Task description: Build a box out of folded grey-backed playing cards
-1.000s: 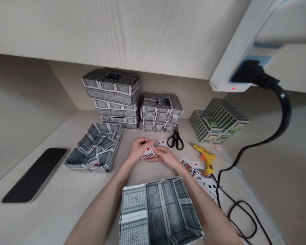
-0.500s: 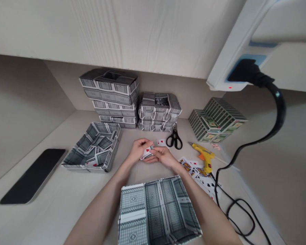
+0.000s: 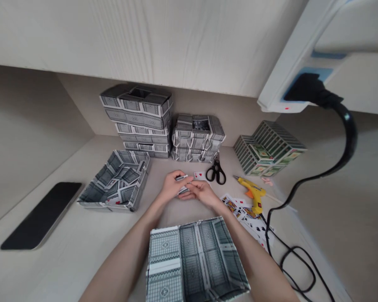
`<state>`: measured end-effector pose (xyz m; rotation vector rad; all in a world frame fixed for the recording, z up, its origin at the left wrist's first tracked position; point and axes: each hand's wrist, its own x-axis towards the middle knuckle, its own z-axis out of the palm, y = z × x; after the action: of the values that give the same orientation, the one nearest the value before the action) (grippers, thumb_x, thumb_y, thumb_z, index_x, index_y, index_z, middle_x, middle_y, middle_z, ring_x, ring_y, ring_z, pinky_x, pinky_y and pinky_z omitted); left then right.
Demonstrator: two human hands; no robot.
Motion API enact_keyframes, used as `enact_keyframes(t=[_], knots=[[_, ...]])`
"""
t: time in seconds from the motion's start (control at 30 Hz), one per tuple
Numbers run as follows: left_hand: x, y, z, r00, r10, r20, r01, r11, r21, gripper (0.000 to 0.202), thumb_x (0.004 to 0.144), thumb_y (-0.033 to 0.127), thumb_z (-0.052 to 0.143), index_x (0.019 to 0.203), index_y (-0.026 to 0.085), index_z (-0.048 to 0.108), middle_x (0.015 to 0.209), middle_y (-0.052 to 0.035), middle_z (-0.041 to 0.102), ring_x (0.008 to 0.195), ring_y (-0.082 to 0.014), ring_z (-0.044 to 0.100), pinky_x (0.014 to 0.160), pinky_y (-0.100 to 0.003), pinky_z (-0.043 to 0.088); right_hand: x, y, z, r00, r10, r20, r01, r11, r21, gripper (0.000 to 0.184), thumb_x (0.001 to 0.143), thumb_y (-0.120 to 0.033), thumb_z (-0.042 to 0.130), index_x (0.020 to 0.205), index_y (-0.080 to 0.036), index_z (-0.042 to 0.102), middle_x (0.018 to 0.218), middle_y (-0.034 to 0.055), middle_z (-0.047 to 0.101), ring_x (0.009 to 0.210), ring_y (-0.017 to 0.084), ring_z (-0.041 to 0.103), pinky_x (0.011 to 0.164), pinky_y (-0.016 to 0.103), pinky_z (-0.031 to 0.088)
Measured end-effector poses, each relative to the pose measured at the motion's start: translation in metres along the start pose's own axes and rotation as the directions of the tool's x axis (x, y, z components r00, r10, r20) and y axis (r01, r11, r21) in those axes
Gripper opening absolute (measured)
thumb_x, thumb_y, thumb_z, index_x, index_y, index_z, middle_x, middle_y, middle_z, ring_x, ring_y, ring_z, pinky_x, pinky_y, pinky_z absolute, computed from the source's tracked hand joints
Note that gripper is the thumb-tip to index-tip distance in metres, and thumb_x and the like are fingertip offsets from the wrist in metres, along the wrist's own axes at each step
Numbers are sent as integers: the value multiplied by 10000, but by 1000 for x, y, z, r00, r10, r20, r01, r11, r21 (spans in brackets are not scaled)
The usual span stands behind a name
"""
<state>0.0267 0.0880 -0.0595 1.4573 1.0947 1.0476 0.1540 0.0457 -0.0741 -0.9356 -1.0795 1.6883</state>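
Note:
Between my two hands is a playing card [image 3: 182, 190], mostly covered by the fingers. My left hand [image 3: 173, 186] grips it from the left, thumb lying across the top. From the right, my right hand [image 3: 202, 192] pinches it, fingers curled underneath. Just beyond them a red-heart card [image 3: 199, 175] lies face up beside black-handled scissors [image 3: 216, 172]. Close to me, between my forearms, sits an open box made of patterned cards [image 3: 165, 245].
At left, a card-built tray [image 3: 135, 197] holds loose cards, near a dark phone [image 3: 40, 216]. Stacked card boxes [image 3: 138, 111] stand at the back. To the right lie a yellow glue gun [image 3: 255, 195], scattered cards [image 3: 255, 226], a black cable [image 3: 302, 182] and green card packs [image 3: 271, 147].
My left thumb has moved across the card, and its red-heart face, visible before, is now out of sight. The view has shifted slightly; the surroundings stay put.

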Motion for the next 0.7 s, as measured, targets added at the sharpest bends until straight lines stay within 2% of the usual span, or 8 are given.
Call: enact_keyframes(t=[0.13, 0.5, 0.7], knots=[[0, -1, 0, 1000, 3, 30, -2, 999, -39, 300, 550, 392, 681, 539, 127, 540, 494, 45, 470, 507, -75, 412, 494, -196, 309, 0, 0, 1, 1000, 2, 7, -2, 1000, -4, 292, 657, -421, 623, 723, -143, 564, 644, 14, 645, 669, 207, 654, 713, 401, 505], [0, 2, 0, 990, -120, 72, 133, 969, -210, 284, 499, 382, 706, 524, 131, 574, 445, 47, 476, 418, -61, 384, 415, -193, 280, -4, -6, 2, 998, 39, 50, -40, 999, 14, 385, 674, -466, 601, 863, -131, 573, 731, 43, 662, 699, 217, 655, 726, 416, 500], [0, 2, 0, 988, -117, 104, 136, 968, -210, 272, 492, 378, 708, 530, 132, 599, 455, 38, 501, 425, -63, 393, 416, -196, 284, -2, -3, 1, 997, 63, 50, -62, 998, -16, 379, 658, -477, 607, 811, -133, 571, 673, 31, 658, 673, 220, 656, 708, 416, 507]])
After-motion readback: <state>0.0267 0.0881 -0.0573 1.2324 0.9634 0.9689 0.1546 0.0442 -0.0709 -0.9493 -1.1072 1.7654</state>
